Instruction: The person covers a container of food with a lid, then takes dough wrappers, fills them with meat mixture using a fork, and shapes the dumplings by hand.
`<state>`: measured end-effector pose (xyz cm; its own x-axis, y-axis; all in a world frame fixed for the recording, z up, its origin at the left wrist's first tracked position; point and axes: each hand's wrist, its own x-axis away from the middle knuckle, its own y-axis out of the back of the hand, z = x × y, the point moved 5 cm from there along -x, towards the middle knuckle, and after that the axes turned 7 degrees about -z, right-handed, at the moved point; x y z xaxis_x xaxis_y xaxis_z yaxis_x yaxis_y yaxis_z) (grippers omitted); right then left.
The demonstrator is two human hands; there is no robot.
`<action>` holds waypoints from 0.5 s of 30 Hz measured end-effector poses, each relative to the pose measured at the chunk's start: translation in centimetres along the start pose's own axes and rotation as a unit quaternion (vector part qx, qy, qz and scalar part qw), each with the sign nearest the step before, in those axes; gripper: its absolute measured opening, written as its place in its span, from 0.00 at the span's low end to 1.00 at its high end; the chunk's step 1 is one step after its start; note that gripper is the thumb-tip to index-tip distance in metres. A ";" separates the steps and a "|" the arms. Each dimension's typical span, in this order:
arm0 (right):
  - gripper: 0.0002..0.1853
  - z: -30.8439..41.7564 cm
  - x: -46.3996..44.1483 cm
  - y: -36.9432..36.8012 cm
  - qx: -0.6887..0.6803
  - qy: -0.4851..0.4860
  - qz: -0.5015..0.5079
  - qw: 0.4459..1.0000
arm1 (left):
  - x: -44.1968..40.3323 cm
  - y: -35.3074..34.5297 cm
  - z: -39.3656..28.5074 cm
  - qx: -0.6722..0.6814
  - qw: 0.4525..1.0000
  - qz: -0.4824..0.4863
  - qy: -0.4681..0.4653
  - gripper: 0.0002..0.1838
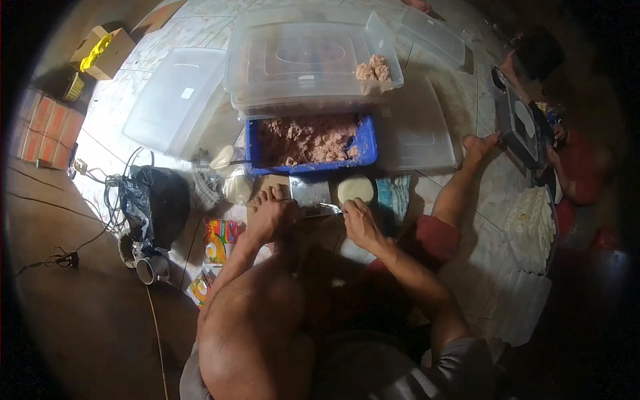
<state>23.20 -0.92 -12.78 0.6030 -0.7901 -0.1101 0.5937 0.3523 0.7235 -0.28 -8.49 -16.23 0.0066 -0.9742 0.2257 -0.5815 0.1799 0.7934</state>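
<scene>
My right hand (362,225) is closed around a small shiny metal utensil (328,207); its exact kind is too small to make out. Just beyond that hand lies a stack of round, pale wrappers (355,187). My left hand (270,219) is curled at the near left corner of a flat metal sheet (309,191), beside my bare foot (268,195). What its fingers hold, if anything, is hidden. Behind the sheet stands a blue tub (371,141) with pinkish minced filling (310,137) in it. A teal checked cloth (393,197) is right of the wrappers.
Past the tub is a clear plastic bin (247,67) with lumps of filling (374,69). On the left are a black plastic bag (157,203), cables, a cup (153,269) and seasoning packets (221,241). Another person (563,167) sits right, near a tray of pale folded pieces (530,223).
</scene>
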 end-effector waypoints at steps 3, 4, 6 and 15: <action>0.06 -0.8 -0.3 -1.8 -0.004 0.010 0.009 1.000 | -1.1 -2.8 1.4 -0.136 0.983 -0.126 0.006 0.27; 0.05 -1.2 -0.4 -2.1 -0.012 -0.007 0.009 1.000 | -1.5 -3.2 1.6 -0.153 0.978 -0.145 0.006 0.30; 0.03 -1.4 -0.3 -1.9 -0.015 -0.005 -0.013 1.000 | -1.3 -2.9 1.5 -0.221 0.968 -0.120 0.002 0.27; 0.07 2.4 -0.7 4.4 -0.285 -0.119 0.021 0.951 | 1.2 6.7 -4.0 0.369 0.922 -0.101 -0.055 0.21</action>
<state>24.11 -0.01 -7.83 0.5356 -0.8364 0.1164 0.8051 0.5474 0.2285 -0.93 -7.93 -8.36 0.1160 -0.9929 0.0249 -0.9730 -0.1086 0.2035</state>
